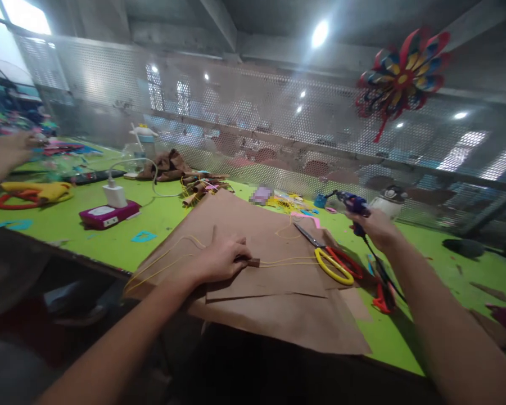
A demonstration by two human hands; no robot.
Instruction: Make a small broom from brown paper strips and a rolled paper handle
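Note:
My left hand (223, 257) rests on brown paper (270, 315), its fingers closed on a small brown roll (253, 262). Yellow string (289, 261) runs out from the roll to the right, and more string lies on the paper left of the hand. Off to the right, my right hand (373, 225) is wrapped round a dark blue glue gun (354, 203), raised above the table with its nozzle toward the left. Scissors (331, 261) with yellow and red handles lie between the hands, on the right part of the paper.
The green table (84, 247) holds a purple power strip (109, 215) with a white plug, a yellow glue gun (54, 192), and brown scraps with string behind the paper. Another person's hand (12, 149) is at the far left. A flower ornament (402, 79) hangs upper right.

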